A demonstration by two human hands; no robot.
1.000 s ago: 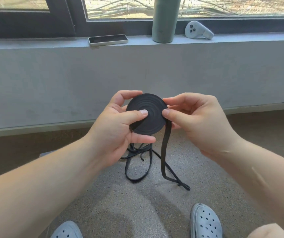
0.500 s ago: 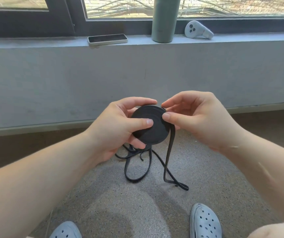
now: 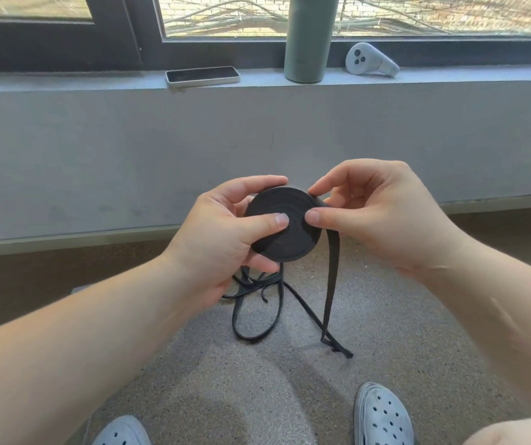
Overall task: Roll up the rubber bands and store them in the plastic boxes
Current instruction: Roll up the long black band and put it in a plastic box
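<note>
Since a second ago the left hand (image 3: 225,239) has brought its forefinger over the top of the rubber band roll (image 3: 289,242), where it was curled behind the rim, and the right hand (image 3: 382,220) has lifted its own forefinger up to the rim.

Both hands hold the black, flat-wound disc in the air in front of the grey wall. The left thumb presses on the disc's face near the middle, the left forefinger lies along the rim from 10 to 12 o'clock, and another left finger props it at 7 o'clock. The right thumb presses the face at 3 o'clock and the right forefinger touches the rim at 1 o'clock, so the disc is pinched from both sides.

From 3 o'clock on the rim the loose strand (image 3: 331,284) hangs down to the speckled floor (image 3: 386,364), where its slack lies in loops at 6 o'clock of the disc.

On the window sill (image 3: 97,83) lie a phone (image 3: 203,75) at 11 o'clock, a green bottle (image 3: 307,36) at 12 and a controller (image 3: 370,64) at 1. Two pale clogs (image 3: 382,415) show at 5 and 7 o'clock.
</note>
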